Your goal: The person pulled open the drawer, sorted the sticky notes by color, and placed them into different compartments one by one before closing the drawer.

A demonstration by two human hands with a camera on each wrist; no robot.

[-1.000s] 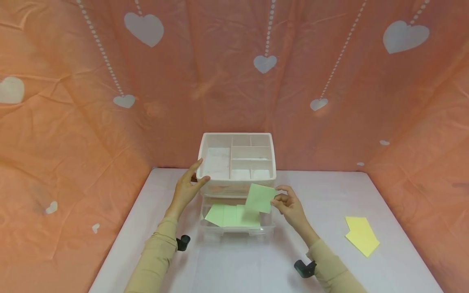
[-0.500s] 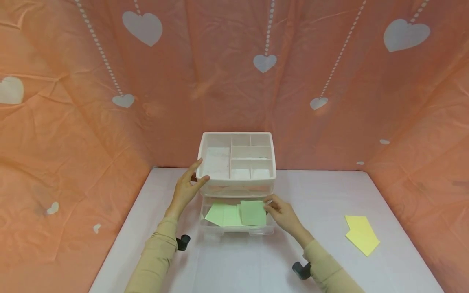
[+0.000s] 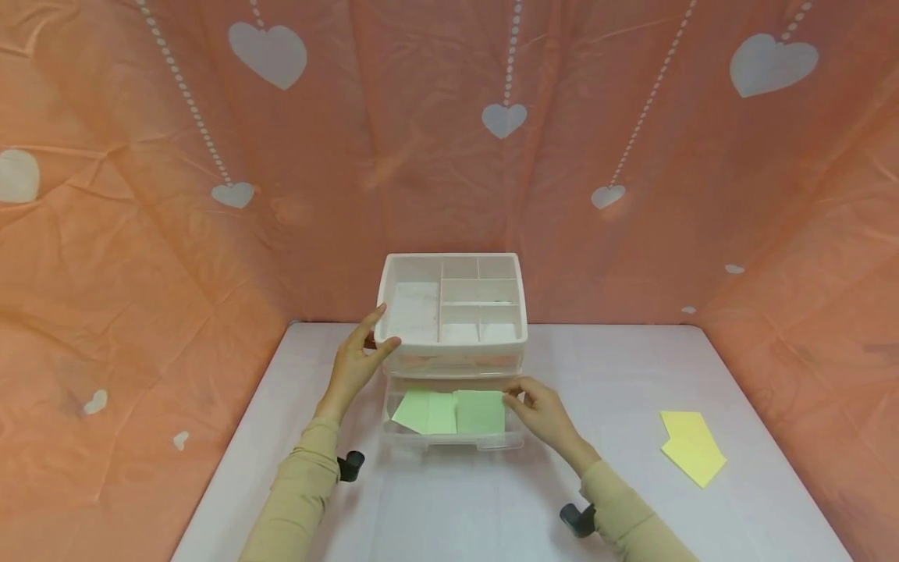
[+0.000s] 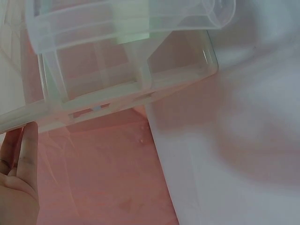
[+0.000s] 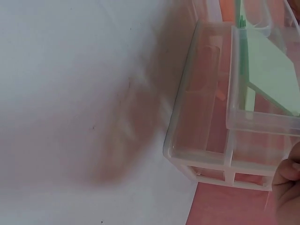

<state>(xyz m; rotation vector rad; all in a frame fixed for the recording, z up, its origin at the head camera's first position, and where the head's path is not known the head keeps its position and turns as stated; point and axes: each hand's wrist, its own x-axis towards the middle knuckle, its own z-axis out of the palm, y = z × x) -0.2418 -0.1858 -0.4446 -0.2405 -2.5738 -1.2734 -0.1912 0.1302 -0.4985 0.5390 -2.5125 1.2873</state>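
Observation:
A small drawer organizer, white on top and clear below, stands at the back of the table with its lower clear drawer pulled out. My left hand rests against its left front corner, thumb and fingers spread and fairly straight. Inside the drawer lie light green sticky notes. On their right side is a darker-looking green sticky note pad, whose right edge my right hand pinches. The right wrist view shows green paper through the drawer wall, with the curled fingers partly cut off.
Yellow sticky notes lie on the white table at the right. The organizer's top tray has several compartments. An orange curtain with hearts stands close behind the organizer and along both sides.
My right hand has lowered the green sticky note pad leftward and down into the open drawer, onto the right side of the other notes. The left hand has stayed at the organizer's corner.

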